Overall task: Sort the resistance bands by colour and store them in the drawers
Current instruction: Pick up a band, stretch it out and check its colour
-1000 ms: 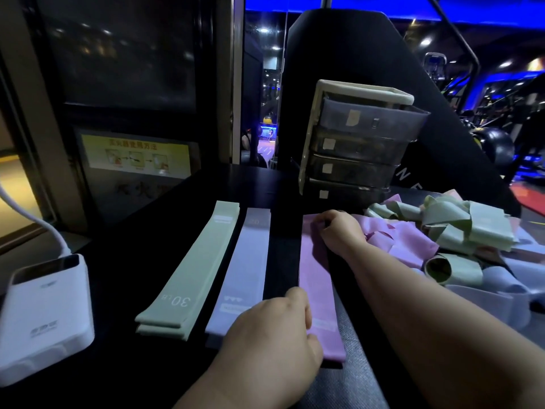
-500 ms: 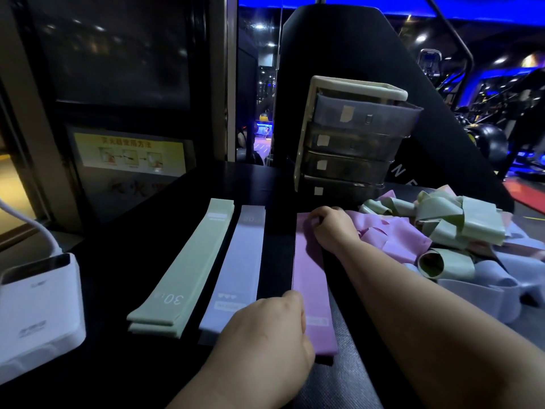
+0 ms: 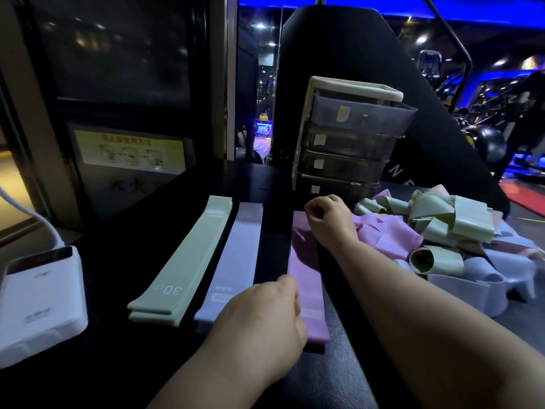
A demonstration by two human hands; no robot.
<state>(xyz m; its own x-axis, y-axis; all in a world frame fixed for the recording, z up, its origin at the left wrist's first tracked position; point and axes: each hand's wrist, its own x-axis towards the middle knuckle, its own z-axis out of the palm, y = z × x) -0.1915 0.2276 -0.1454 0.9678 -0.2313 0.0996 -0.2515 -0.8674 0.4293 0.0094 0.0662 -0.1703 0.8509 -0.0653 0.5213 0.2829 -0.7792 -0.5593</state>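
Head camera: a pink band (image 3: 305, 261) lay flat on the black table (image 3: 147, 364), its long axis running 6 to 12 o'clock, with a lilac band (image 3: 236, 261) and a green band (image 3: 188, 261) at its 9 o'clock. The left hand (image 3: 259, 323) curled its fingers onto the near end. The right hand (image 3: 330, 225) sat curled at the far end, its grip impossible to tell. The drawers (image 3: 351, 137) stood at 12 o'clock.

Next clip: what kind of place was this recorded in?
Most likely a gym: exercise machines under blue lighting in the background, a dark exercise ball, and a pile of resistance bands on the table.
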